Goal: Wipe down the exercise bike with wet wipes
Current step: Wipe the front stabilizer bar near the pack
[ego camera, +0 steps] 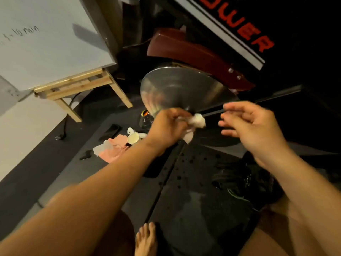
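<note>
head view, looking down.

bike point(236, 32), upper right: grey frame with red letters "ower", dark red guard point(193, 52) curving under it, shiny metal flywheel point(180, 89) below the guard.

left hand point(168, 126): fingers curled round a crumpled white wipe point(198, 121), clamped on it. the wipe sticks out to the right of the fist, at the lower rim of the flywheel. the frame is blurred here; cannot tell whether the wipe touches the metal.

right hand point(252, 126): fingers loose and slightly spread, holding nothing. it hangs just right of the wipe, apart from it and from the left hand.

below the hands: black mat point(184, 182) with dark spots and a pale wet-looking patch nearer me. my bare foot point(145, 239) is at its near edge.

floor left of the flywheel: pink cloth point(116, 150), a pale cup point(133, 138) on its side, a dark flat object point(110, 131) (cannot identify), a plug point(60, 136) on a black cable.

upper left: wooden bench point(83, 85) carrying a grey box point(46, 43) with handwriting on it.
</note>
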